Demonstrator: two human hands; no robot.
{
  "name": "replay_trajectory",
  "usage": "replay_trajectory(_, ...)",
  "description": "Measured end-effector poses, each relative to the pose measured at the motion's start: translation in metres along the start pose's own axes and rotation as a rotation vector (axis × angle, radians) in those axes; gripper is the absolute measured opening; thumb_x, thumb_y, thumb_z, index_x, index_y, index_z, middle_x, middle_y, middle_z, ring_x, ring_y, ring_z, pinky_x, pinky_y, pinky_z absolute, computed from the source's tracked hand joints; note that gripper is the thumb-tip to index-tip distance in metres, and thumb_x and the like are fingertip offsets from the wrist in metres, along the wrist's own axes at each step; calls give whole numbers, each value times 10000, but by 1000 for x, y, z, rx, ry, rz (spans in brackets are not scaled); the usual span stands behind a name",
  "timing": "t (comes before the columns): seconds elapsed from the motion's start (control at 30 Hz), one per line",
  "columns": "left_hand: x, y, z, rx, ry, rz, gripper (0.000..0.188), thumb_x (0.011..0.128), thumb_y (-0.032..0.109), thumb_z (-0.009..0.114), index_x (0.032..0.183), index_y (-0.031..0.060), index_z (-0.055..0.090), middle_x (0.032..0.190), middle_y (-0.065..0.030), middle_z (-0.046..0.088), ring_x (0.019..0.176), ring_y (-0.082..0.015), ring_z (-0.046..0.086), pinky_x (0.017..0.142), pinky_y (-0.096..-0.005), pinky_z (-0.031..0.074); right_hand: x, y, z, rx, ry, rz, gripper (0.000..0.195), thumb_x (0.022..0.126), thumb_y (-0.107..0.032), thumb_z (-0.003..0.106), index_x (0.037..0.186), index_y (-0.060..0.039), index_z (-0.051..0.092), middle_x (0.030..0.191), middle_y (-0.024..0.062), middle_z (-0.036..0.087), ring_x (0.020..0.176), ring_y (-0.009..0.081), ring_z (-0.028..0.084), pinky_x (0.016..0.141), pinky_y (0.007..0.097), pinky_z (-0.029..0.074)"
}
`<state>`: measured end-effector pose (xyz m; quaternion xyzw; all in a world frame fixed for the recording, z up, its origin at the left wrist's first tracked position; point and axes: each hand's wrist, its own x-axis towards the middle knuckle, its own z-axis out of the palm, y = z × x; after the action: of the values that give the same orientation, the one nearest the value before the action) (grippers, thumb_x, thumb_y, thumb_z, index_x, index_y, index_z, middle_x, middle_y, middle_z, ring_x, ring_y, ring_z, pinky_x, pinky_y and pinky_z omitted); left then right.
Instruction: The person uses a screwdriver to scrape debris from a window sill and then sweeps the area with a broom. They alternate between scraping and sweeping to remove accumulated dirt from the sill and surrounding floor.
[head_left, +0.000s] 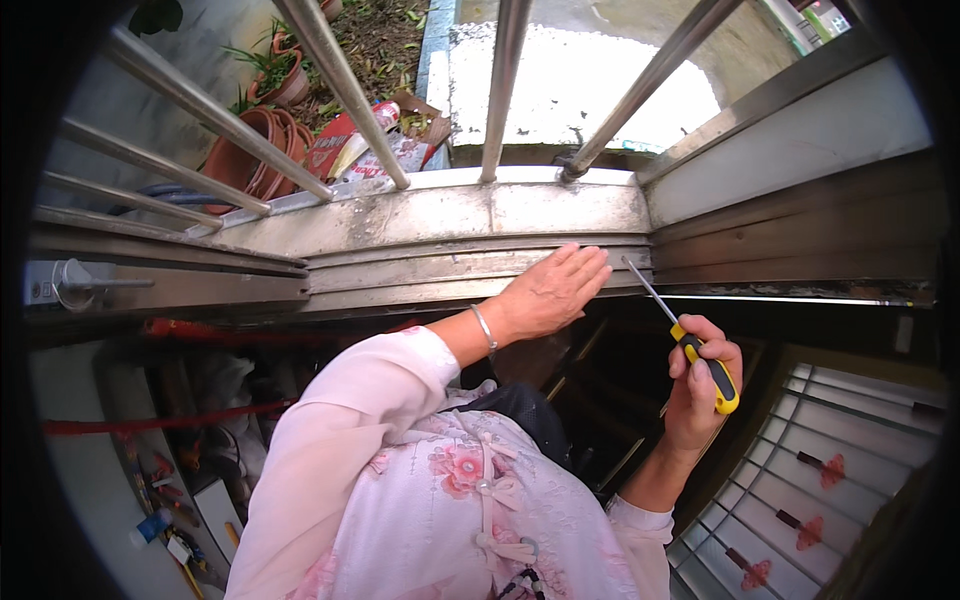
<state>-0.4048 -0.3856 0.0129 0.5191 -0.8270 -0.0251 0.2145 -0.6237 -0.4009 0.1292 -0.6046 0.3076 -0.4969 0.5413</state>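
In my right hand (701, 382) is a screwdriver (705, 367) with a yellow and black handle and a thin metal shaft. Its tip points up and left, near the right end of the grooved metal window track (397, 274). My left hand (547, 292), with a silver bangle on the wrist, is stretched flat, palm down, over the track. It holds nothing, and its fingertips reach across the rails. Whether the palm presses on the metal cannot be seen. Beyond the track lies a stained pale sill (450, 214).
Metal bars (504, 90) rise from the outer sill edge. A metal frame with a lever handle (105, 283) is on the left, another frame (787, 232) on the right. Flowerpots (255, 150) and printed bags (352, 146) lie outside. A gridded panel (817, 450) stands lower right.
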Motion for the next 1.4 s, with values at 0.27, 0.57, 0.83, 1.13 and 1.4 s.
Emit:
replay_trajectory(0.27, -117, -30, -63, 127, -42, -116, 594, 821, 197, 701, 1350, 6, 511, 1423, -139, 517, 1343, -249, 475, 1144, -462, 301, 16, 3, 23, 143, -137, 60, 283, 892, -209, 633, 1085, -29, 531, 1198, 275, 594, 716, 149, 528, 686, 267, 464)
replay_trajectory(0.57, -178, -38, -98, 125, 2, -263, 490, 819, 142, 683, 1279, 15, 574, 1352, -134, 575, 1279, -256, 531, 1132, -477, 316, 27, 15, 53, 230, -259, 123, 336, 956, -324, 559, 1092, -16, 544, 1214, 298, 599, 731, 159, 562, 677, 262, 471)
replay_trajectory(0.83, -185, -38, -115, 147, 239, -438, 529, 760, 68, 726, 1263, 8, 574, 1255, -154, 611, 1177, -337, 574, 1033, -493, 418, 65, 59, 46, 247, -157, 340, 213, 972, -214, 499, 1017, -20, 576, 1068, 222, 681, 661, 139, 527, 593, 231, 435)
replay_trajectory(1.13, -193, -41, -96, 163, 329, -540, 502, 767, 94, 728, 1233, -23, 586, 1212, -163, 608, 1143, -336, 565, 1030, -486, 418, 80, 99, 86, 352, -273, 509, 148, 944, -171, 543, 951, -32, 592, 1009, 220, 709, 631, 141, 567, 583, 243, 473)
replay_trajectory(1.4, -202, -39, -101, 225, 420, -615, 486, 790, 81, 710, 1247, -30, 585, 1208, -183, 610, 1132, -370, 572, 1001, -473, 432, 71, 58, 86, 274, -415, 439, 178, 944, -147, 558, 1046, -8, 605, 1116, 214, 682, 724, 166, 647, 604, 247, 499)
